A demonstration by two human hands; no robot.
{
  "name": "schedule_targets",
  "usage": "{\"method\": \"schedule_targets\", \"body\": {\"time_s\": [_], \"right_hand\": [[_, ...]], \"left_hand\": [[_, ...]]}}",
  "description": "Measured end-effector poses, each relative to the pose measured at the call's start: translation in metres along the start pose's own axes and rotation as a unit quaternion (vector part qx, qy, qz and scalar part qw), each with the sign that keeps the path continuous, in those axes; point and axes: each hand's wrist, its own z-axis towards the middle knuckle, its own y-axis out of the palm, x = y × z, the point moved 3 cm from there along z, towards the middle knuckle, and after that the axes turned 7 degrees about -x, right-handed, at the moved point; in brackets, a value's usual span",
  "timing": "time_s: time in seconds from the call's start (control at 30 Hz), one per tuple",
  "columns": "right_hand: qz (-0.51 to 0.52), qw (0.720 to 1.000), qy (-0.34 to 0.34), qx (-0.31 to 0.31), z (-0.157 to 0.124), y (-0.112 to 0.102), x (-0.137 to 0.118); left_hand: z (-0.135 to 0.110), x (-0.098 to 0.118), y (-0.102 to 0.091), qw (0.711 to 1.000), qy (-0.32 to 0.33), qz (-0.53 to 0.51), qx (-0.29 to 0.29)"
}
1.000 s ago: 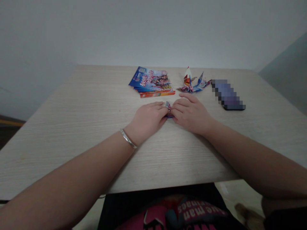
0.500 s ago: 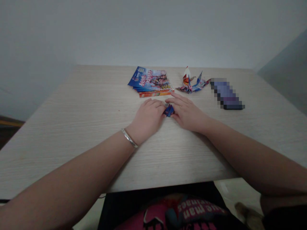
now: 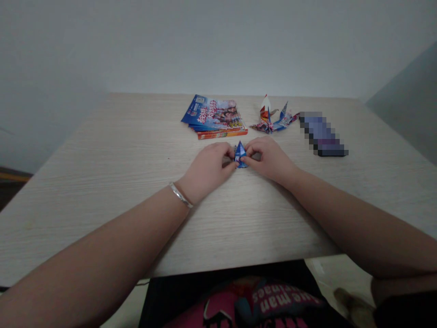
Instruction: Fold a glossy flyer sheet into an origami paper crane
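Note:
A small folded piece of blue printed paper (image 3: pixel 241 156) stands as a little point on the wooden table (image 3: pixel 119 155) between my two hands. My left hand (image 3: pixel 208 171), with a silver bracelet on its wrist, pinches the paper's left side with curled fingers. From the right, my right hand (image 3: pixel 268 159) pinches the other side, its fingers curled in too. Both hands rest on the table top near its middle.
A stack of colourful printed sheets (image 3: pixel 214 117) lies behind my hands. To its right sit finished folded paper cranes (image 3: pixel 271 119) and a dark phone (image 3: pixel 324 136). The table's front edge runs just above my lap.
My fingers have curled in from lying flat over the paper. The folded piece now stands up between the fingertips as a blue point and shows more.

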Motion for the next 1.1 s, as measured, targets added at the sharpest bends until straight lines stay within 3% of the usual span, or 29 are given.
{"method": "schedule_targets", "body": {"time_s": [0.4,1.1], "right_hand": [[-0.022,1.0,0.005,0.007,0.0032,0.0058,0.0054],[-0.075,0.996,0.046,-0.002,0.0053,0.0045,0.0031]], "left_hand": [[-0.0017,-0.0022,0.0019,0.998,-0.041,-0.046,0.001],[-0.002,0.0026,0.0032,0.994,0.038,0.1,-0.013]]}}
